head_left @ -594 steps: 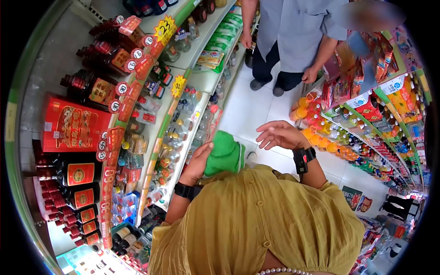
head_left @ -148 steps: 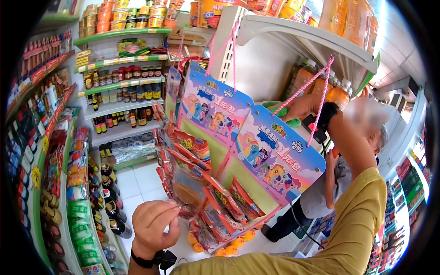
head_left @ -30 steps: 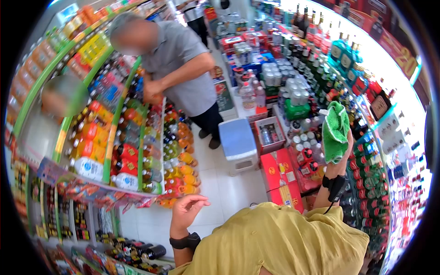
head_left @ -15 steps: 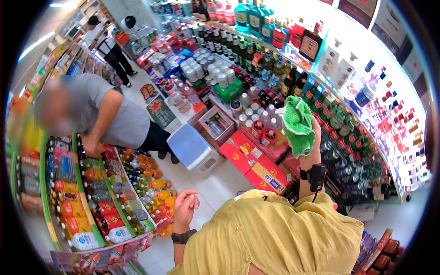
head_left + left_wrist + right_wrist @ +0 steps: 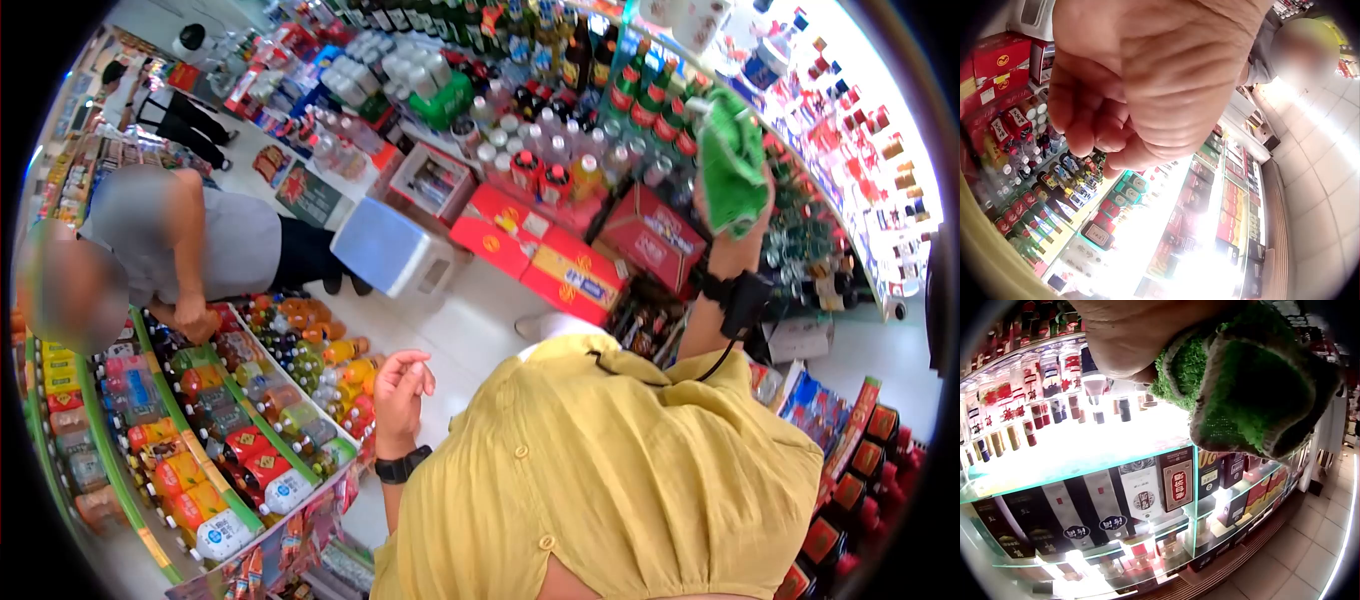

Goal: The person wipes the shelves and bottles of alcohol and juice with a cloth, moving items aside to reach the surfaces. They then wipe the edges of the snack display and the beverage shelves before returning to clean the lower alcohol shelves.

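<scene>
Head view: right hand [image 5: 738, 240] gripped folded green microfibre cloth [image 5: 730, 160], raised higher than earlier, upper right, near green glass bottles [image 5: 650, 105]; left hand [image 5: 402, 385] hung loosely curled, empty.

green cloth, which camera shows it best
The right wrist view: the green cloth is large and close, its pile clear, gripped by the right hand. The head view shows it small, raised before the bottle shelves. The left wrist view misses it.
</scene>
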The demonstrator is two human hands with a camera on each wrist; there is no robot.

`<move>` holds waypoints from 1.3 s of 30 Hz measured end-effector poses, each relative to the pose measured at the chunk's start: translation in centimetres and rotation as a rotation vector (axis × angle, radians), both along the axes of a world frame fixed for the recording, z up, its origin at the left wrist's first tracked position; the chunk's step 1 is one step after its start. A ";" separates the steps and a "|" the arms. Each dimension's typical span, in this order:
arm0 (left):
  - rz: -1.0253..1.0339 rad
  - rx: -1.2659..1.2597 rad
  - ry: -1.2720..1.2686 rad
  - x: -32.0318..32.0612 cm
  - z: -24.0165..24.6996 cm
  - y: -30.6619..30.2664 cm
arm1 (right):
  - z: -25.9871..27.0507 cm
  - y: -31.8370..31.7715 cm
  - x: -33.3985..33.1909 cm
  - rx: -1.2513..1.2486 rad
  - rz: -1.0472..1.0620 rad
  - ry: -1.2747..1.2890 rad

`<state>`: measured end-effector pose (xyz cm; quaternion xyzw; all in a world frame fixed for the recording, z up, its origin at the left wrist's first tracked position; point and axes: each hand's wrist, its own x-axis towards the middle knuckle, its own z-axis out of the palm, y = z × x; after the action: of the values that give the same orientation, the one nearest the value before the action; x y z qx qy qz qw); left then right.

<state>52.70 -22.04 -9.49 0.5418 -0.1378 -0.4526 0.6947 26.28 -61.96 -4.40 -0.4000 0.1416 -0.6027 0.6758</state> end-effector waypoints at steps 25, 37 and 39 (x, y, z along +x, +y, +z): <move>-0.373 0.052 -0.026 -4.2 -4.0 3.5 | 0.6 11.2 -17.3 0.339 -0.111 -0.031; -0.327 0.096 -0.107 -4.7 -0.8 -4.4 | 0.0 2.2 -15.2 0.472 -0.169 -0.163; -0.344 0.086 -0.113 -5.1 -0.9 -6.4 | 0.2 0.9 -14.9 0.505 -0.202 -0.186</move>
<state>47.64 -28.48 -10.38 0.5640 -0.2480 -0.5389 0.5745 11.33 -61.07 -4.21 -0.1459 0.2636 -0.6466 0.7008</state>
